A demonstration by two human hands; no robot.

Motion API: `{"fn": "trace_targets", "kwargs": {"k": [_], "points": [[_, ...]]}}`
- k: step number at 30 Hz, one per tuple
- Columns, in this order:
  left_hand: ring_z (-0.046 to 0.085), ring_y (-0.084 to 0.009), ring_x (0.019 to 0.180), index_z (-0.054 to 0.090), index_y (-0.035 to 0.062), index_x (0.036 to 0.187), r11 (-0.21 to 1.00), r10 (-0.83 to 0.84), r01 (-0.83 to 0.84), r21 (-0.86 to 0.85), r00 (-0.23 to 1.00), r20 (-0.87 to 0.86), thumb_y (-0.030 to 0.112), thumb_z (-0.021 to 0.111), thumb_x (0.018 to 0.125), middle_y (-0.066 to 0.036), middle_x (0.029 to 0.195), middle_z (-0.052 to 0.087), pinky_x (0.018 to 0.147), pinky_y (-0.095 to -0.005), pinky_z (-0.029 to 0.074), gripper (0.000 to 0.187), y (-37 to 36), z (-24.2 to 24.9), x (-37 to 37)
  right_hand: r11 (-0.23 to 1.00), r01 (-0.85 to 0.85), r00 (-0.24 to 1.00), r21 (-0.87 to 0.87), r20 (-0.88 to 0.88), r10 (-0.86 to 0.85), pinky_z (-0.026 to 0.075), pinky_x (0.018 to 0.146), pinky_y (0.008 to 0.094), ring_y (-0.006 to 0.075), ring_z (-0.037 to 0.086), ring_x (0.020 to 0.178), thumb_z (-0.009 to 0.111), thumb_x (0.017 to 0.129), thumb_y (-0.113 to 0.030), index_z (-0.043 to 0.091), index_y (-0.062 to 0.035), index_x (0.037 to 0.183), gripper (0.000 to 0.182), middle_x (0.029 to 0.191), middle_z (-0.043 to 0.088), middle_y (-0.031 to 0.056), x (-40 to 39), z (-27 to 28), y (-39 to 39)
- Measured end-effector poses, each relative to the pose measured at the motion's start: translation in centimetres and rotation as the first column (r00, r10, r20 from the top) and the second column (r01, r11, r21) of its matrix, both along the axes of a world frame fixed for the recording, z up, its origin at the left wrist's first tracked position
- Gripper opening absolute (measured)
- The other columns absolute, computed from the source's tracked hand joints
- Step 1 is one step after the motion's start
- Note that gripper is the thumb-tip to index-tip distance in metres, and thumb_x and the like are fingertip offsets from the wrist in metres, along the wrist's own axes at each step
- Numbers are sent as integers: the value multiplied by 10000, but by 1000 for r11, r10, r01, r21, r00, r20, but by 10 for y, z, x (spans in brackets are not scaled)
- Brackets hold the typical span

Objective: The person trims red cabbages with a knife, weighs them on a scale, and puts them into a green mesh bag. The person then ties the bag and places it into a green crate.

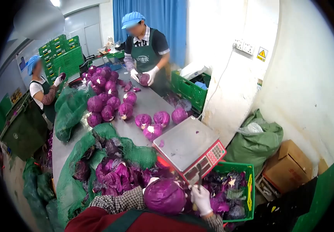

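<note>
Cradling a round purple red cabbage (164, 196) in left hand (150, 181), just before grey metal weighing scale (190, 147) on worktop (151, 104); right hand (201, 199), white-gloved, gripping a knife handle (200, 181) beside it.

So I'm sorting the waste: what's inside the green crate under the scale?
The green crate holds loose purple cabbage leaves with some pale scraps. The scale covers its near-left part, so anything below stays hidden.
</note>
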State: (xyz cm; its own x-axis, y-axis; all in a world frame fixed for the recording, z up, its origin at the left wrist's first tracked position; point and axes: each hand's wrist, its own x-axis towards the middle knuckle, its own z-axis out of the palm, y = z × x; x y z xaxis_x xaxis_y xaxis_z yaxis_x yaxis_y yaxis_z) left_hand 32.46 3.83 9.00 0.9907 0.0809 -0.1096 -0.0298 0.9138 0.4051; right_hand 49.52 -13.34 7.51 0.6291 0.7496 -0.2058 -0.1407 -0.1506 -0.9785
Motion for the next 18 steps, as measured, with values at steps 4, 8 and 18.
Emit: {"fn": "trace_targets", "kwargs": {"k": [4, 8, 18], "points": [[516, -245, 1226, 442, -11, 1359, 924, 180, -165, 344, 984, -12, 302, 578, 918, -140, 1345, 518, 1107, -414, 355, 558, 48, 21, 36, 977, 196, 979, -89, -39, -200, 386, 373, 224, 78, 481, 423, 593, 919, -87, 563, -12, 1190, 283, 680, 570, 26, 29, -21, -40], [451, -266, 1297, 307, -24, 1440, -112, 562, -50, 992, 820, 105, 439, 791, 698, -193, 1401, 444, 1109, -358, 344, 1000, 84, 35, 105, 981, 188, 981, -55, -34, -190, 394, 400, 213, 71, 487, 445, 593, 930, -101, 540, -24, 1222, 307, 731, 604, 41, 30, -41, -51], [217, -337, 1438, 204, -61, 1470, -195, 562, 83, 977, 826, 42, 559, 757, 705, -268, 1529, 218, 1176, -375, 191, 1130, 122, 50, 106, 998, 34, 989, 48, -149, -27, 410, 450, 214, 75, 537, 515, 528, 977, -122, 525, -8, 1263, 308, 830, 635, 71, -26, -33, -36]]}}
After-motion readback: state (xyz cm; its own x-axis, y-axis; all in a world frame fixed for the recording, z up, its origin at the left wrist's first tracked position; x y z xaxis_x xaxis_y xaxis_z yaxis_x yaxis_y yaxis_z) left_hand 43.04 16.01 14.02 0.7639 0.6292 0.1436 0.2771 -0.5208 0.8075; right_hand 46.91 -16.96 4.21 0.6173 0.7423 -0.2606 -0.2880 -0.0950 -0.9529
